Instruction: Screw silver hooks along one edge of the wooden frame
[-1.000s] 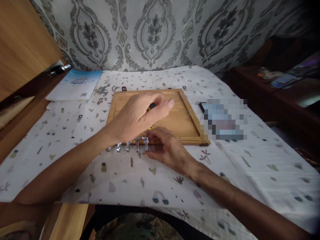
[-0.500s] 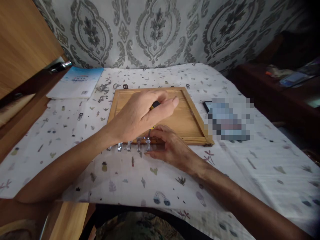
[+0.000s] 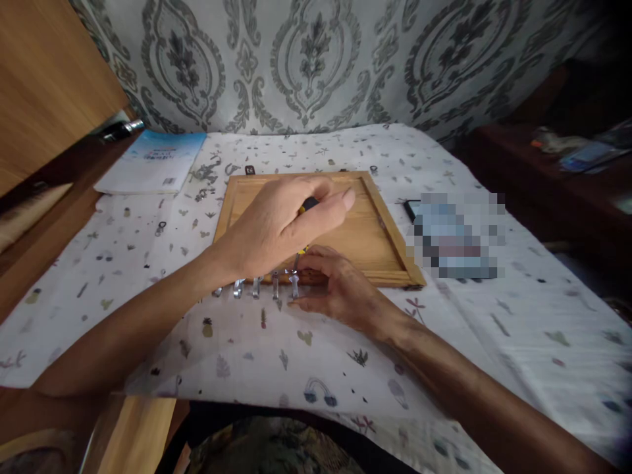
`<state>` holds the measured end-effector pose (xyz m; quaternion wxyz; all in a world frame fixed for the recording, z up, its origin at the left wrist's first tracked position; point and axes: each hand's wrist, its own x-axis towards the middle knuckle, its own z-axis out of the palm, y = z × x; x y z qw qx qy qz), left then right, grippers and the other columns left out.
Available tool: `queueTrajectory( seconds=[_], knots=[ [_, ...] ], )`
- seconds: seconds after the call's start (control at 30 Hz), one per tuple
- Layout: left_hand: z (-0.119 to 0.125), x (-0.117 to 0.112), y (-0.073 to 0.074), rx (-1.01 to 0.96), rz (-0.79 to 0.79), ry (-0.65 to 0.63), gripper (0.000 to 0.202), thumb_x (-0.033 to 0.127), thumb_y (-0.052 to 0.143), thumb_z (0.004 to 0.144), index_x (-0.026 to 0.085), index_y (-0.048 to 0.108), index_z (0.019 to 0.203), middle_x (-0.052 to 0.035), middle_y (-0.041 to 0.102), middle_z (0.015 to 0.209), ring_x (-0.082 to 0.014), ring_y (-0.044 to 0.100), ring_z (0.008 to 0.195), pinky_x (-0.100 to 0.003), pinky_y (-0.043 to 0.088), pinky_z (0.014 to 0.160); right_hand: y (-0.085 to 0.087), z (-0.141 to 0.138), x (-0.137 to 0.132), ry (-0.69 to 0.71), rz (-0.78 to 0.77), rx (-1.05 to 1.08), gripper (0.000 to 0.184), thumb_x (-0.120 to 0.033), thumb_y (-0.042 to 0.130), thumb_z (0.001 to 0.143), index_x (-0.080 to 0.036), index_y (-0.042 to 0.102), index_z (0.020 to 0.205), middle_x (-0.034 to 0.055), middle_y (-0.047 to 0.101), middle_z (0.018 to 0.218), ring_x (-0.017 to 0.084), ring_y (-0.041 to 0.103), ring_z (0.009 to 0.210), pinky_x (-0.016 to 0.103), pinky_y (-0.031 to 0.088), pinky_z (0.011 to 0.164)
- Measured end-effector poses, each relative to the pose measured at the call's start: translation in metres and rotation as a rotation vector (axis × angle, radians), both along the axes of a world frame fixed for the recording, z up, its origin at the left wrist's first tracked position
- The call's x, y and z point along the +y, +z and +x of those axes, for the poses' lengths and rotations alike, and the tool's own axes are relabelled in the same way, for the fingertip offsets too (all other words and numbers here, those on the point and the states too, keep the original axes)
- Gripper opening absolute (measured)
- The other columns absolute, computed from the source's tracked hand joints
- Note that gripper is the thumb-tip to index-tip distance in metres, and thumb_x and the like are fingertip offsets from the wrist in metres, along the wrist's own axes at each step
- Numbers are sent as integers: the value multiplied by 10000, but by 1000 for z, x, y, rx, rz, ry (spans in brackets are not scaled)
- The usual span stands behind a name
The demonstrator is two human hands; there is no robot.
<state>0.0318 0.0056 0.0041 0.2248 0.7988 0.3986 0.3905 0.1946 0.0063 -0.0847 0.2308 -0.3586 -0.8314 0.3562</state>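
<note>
A wooden framed board [image 3: 368,227] lies flat on the patterned tablecloth. Along its near edge hangs a row of several small metal hooks [image 3: 255,287]. My left hand [image 3: 274,227] is closed round a screwdriver with a yellow and black handle [image 3: 305,208], whose tip points down at the board's near edge. My right hand [image 3: 336,286] rests on the cloth against that edge, fingers pinched at the rightmost hook [image 3: 294,283].
A blue and white booklet [image 3: 153,163] lies at the far left beside small metal parts [image 3: 202,176]. A blurred flat object [image 3: 454,234] sits right of the board. A wooden panel [image 3: 44,85] stands left, and a dark side table [image 3: 557,171] right.
Both hands stay at the board's near edge; only the view has shifted slightly.
</note>
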Motion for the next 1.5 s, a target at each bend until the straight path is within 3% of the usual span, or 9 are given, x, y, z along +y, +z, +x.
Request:
queueTrajectory(
  seconds=[0.37, 0.57, 0.7, 0.8, 1.0, 1.2, 1.3, 1.5],
  knots=[
    [5, -2, -15, -225, 100, 110, 373, 319, 570, 961, 222, 367, 663, 25, 363, 639, -127, 407, 612, -285, 430, 611, -1, -1, 0, -24, -9, -9, 323, -221, 889, 654, -193, 673, 892, 47, 634, 962, 236, 589, 929, 373, 469, 816],
    [10, 0, -17, -544, -221, -52, 308, 271, 519, 985, 209, 399, 708, 39, 370, 667, -87, 442, 594, -241, 494, 604, -1, -1, 0, -24, -26, -14, 331, -236, 879, 655, -196, 676, 913, 49, 626, 963, 246, 579, 936, 387, 467, 822],
    [13, -1, -11, -723, -461, -132, 290, 177, 471, 988, 196, 389, 711, 59, 337, 620, -53, 358, 510, -191, 376, 502, -1, -1, 0, -28, -25, -22, 334, -220, 882, 643, -200, 666, 897, 47, 624, 951, 241, 581, 921, 377, 468, 805],
    [13, -2, -8, -783, -557, -161, 254, 168, 450, 984, 197, 394, 738, 72, 331, 575, -47, 316, 462, -179, 288, 455, -2, -1, 1, -30, -28, -22, 347, -223, 883, 645, -202, 673, 921, 53, 636, 974, 247, 583, 942, 382, 467, 814],
    [15, 0, -14, -710, -440, -135, 368, 408, 408, 1031, 199, 399, 729, 71, 359, 535, -57, 352, 445, -199, 336, 455, 2, -3, 1, -35, -40, -38, 354, -226, 899, 632, -188, 673, 902, 58, 639, 971, 254, 590, 945, 385, 469, 819],
    [10, -4, -4, -321, -280, -28, 432, 468, 364, 1036, 194, 477, 721, 10, 518, 683, -101, 521, 635, -261, 474, 646, 3, -3, 0, -25, -22, -42, 334, -201, 899, 639, -177, 664, 876, 73, 646, 981, 265, 590, 973, 397, 463, 854],
    [7, -6, 1, -169, -197, 30, 429, 460, 382, 1033, 201, 468, 703, 7, 488, 702, -118, 490, 665, -284, 448, 680, 2, -3, 0, -29, -19, -39, 351, -195, 897, 636, -185, 671, 904, 68, 644, 1001, 259, 589, 969, 394, 468, 848],
    [4, -3, 3, -59, -48, 73, 455, 426, 431, 1019, 211, 391, 621, 10, 384, 621, -141, 415, 614, -305, 354, 604, 2, -2, 0, -28, -2, -52, 341, -207, 895, 646, -193, 661, 893, 47, 623, 956, 234, 570, 920, 365, 451, 799]
  ],
)
